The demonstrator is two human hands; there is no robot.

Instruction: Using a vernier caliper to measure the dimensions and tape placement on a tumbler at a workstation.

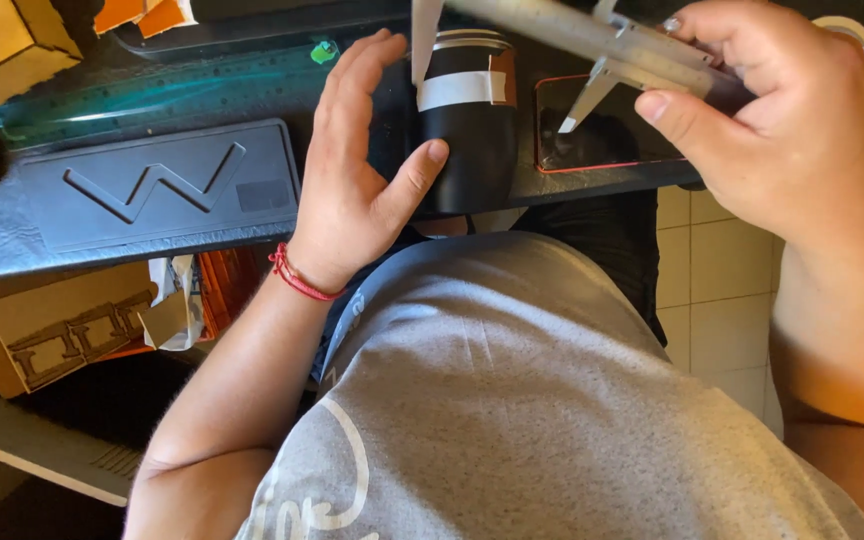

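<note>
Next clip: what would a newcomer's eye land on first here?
Probably the metal caliper at top right, pinched in the right hand with its pointed jaws over a phone lying on the dark desk. Just left of it, the left hand rests open against a black cylinder banded with pale tape. A red string bracelet circles that wrist.

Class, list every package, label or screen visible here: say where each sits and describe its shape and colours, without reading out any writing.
Black cylinder, desk centre, by the left hand: pale paper label band.
Phone screen, under the caliper in the right hand: dark rectangle, red edge.
Cardboard box, lower left: tan.
Tape roll, top right: pale ring.
</note>
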